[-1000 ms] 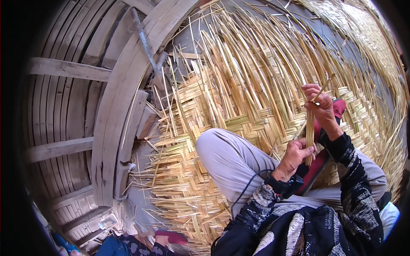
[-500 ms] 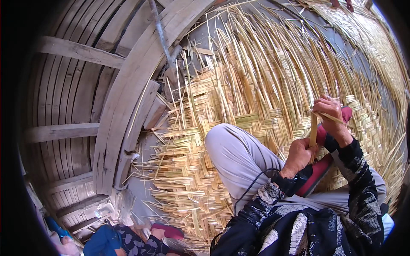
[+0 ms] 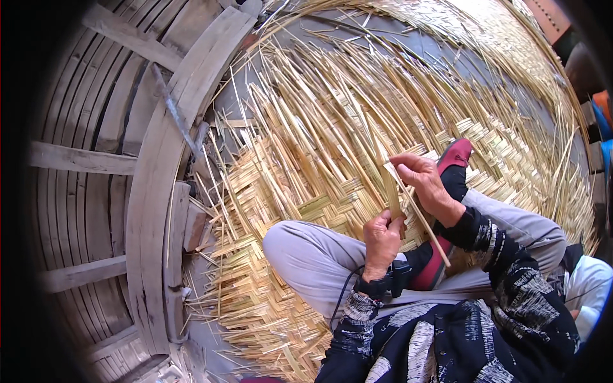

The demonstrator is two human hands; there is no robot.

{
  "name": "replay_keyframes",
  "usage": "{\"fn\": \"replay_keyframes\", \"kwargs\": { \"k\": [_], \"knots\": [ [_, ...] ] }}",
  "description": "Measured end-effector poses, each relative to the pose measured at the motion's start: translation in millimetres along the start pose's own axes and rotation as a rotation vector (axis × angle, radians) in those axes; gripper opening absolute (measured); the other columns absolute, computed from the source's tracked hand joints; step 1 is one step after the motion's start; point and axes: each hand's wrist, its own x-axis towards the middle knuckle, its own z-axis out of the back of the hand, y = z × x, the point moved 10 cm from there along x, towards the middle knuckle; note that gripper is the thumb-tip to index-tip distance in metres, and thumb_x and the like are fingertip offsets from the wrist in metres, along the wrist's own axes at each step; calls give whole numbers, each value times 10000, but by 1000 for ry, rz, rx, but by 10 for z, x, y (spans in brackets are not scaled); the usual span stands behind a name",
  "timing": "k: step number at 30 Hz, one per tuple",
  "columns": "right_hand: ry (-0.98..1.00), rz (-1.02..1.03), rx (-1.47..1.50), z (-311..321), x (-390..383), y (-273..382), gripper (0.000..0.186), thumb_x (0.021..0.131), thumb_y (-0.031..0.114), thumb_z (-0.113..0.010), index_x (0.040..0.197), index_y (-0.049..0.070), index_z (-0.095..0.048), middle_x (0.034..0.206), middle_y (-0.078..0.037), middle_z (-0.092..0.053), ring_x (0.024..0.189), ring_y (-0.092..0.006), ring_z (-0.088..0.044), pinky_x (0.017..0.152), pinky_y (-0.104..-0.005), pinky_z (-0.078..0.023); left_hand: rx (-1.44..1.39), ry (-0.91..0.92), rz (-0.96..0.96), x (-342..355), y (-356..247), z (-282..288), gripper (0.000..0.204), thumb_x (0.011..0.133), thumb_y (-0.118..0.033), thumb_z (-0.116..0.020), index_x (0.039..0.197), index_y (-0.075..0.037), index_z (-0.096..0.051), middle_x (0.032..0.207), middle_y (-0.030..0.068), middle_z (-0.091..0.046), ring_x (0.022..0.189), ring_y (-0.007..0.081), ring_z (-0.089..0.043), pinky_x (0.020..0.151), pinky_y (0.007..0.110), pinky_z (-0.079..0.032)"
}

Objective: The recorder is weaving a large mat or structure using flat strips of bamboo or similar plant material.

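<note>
My left hand [image 3: 381, 244] is closed around the lower part of a flat, yellowish reed strip [image 3: 391, 193], which stands up from my thumb and fingers. Just above and to its right, my right hand [image 3: 424, 182] pinches the top of the reed with thumb and forefinger. From that pinch a thin split piece [image 3: 418, 217] slants down to the right beneath my palm; whether it is still joined to the flat strip I cannot tell. Both hands are over my crossed legs, above a partly woven reed mat [image 3: 255, 271] on which I sit.
Loose reed ends [image 3: 306, 108] fan out from the mat's far side. A curved wooden beam [image 3: 153, 210] and plank wall [image 3: 83, 210] border the left. Another woven mat [image 3: 476, 32] lies at the far right. Part of another person in pale clothing [image 3: 587, 284] shows at the right edge.
The view has swung, so my hands appear farther left. My right hand has turned, and the thin piece now hangs down to the right. The person at the lower left is almost out of view.
</note>
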Motion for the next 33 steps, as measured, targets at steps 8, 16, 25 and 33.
{"fn": "replay_keyframes", "kwargs": {
  "k": [8, 16, 25, 33],
  "knots": [
    [129, -336, 400, -337, 111, -127, 256, 871, 255, -514, 746, 40, -577, 689, -18, -559, 593, -109, -526, 574, -271, -438, 239, -133, -169, -90, -142, 182, 92, 763, -9, -546, 806, 11, -625, 570, -3, -543, 515, 57, -470, 473, 227, -382],
    [279, -367, 342, -531, 10, -89, 85, 755, 85, -595, 704, 31, -554, 645, -26, -548, 602, -134, -555, 579, -275, -441, 387, -202, -214, -196, -314, 276, 91, 726, -83, -585, 796, -47, -632, 566, 122, -562, 527, 235, -573, 508, 334, -423],
    [404, -492, 90, -634, -179, -273, 109, 741, 98, -637, 697, 1, -613, 610, -37, -578, 521, -128, -553, 472, -277, -479, 202, -72, -23, -363, -193, 319, 123, 774, -3, -526, 845, 2, -627, 692, -13, -578, 623, 51, -496, 549, 210, -401],
    [499, -425, -2, -900, -218, -298, 240, 680, 110, -721, 596, 19, -515, 582, -41, -505, 524, -144, -520, 475, -296, -500, 53, -187, -90, -456, -283, 494, 83, 781, -16, -529, 818, 19, -596, 679, -20, -554, 589, 55, -472, 527, 215, -384]
  ]
}}
